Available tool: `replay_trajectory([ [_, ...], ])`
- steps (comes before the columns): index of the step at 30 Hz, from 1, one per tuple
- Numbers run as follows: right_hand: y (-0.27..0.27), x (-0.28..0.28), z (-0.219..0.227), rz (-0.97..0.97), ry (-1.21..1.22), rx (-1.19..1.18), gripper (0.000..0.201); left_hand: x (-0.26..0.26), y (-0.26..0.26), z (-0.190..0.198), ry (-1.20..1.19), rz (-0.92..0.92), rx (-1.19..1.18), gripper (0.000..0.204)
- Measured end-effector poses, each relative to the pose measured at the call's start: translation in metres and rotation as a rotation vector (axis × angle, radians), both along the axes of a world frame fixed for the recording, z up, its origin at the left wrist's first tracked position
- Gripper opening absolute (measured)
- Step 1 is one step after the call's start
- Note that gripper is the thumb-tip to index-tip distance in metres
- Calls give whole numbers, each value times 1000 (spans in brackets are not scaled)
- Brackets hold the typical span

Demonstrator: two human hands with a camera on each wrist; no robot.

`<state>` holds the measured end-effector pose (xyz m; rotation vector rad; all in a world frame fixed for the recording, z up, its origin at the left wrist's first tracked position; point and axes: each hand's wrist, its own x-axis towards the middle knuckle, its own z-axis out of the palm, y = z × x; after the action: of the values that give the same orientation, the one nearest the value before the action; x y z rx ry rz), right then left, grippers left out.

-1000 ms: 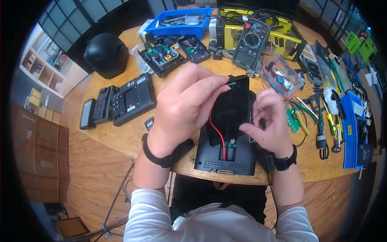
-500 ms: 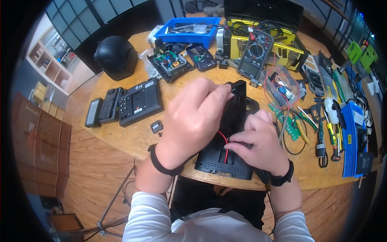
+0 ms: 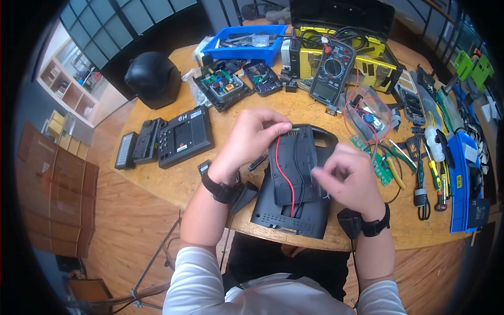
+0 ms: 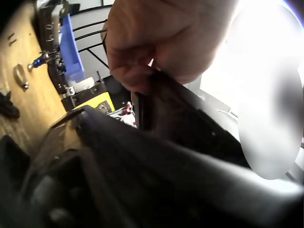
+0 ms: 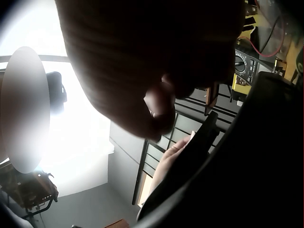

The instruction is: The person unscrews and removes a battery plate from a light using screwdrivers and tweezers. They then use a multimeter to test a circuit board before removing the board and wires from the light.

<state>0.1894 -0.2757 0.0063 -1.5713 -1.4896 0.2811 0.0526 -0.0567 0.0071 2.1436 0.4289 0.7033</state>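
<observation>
My left hand (image 3: 257,134) pinches the top edge of a flat black plastic panel (image 3: 286,173), near a small strip of green circuit board. The panel leans over a black device housing (image 3: 268,215) with vent slots and a loop handle. A red wire (image 3: 283,176) and a black wire (image 3: 301,176) run down the panel into an opening in the housing. My right hand (image 3: 349,176) hovers by the panel's right side, its fingers loosely curled and its thumb toward the panel's edge. In the right wrist view, those fingers (image 5: 159,107) hold nothing and stand apart from the panel.
A multimeter (image 3: 332,71) leans on a yellow toolbox (image 3: 367,68) at the back. Screwdrivers and pliers lie to the right, beside a blue tray (image 3: 459,184). To the left are a grey-black unit (image 3: 185,137) and an opened circuit box (image 3: 220,86). The table's front edge (image 3: 346,242) is close to the housing.
My right hand reached in to the red wire, then drew back to the right. My left hand has lowered the steeply raised panel, so its wired face now shows.
</observation>
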Motion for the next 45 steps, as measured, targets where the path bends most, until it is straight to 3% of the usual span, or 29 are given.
replay_trajectory([
  [2, 7, 5, -10, -253, 90, 99, 18, 3, 5, -12, 159, -102, -393, 14],
  [3, 10, 6, -17, -291, 207, 70, 33, 3, 5, -16, 137, -146, -391, 16],
  [6, 14, -2, -11, -305, 157, 68, 45, 3, 4, -25, 95, -147, -404, 15],
  [7, 12, 1, -11, -250, 81, 10, 55, 3, 3, -27, 95, -150, -406, 15],
  [10, 14, 8, -15, -84, -60, -30, 58, 3, -1, -31, 3, -157, -320, 14],
  [15, 16, 3, -19, -67, -237, -127, 35, 3, 0, -31, 34, -112, -300, 14],
  [25, 16, 5, -19, -55, -210, -153, 36, 3, 2, -33, 78, -111, -330, 15],
  [28, 17, 6, -20, -35, -182, -154, 36, -3, 9, -26, 195, -87, -352, 17],
  [30, 18, 7, -20, -37, -178, -152, 37, -8, 20, -21, 80, -105, -258, 22],
  [32, 19, 7, -21, -37, -147, -147, 37, -30, 34, -2, 326, 90, -69, 28],
  [34, 19, 7, -21, -41, -158, -148, 37, -40, 37, 5, 652, 84, 219, 26],
  [38, 18, 6, -20, -41, -152, -159, 36, -37, 31, 3, 861, -50, 203, 29],
  [40, 18, 6, -21, -45, -146, -155, 36, -33, 28, -6, 954, -82, 308, 31],
  [45, 18, 6, -21, -53, -158, -158, 36, -34, 30, -11, 955, -100, 333, 28],
])
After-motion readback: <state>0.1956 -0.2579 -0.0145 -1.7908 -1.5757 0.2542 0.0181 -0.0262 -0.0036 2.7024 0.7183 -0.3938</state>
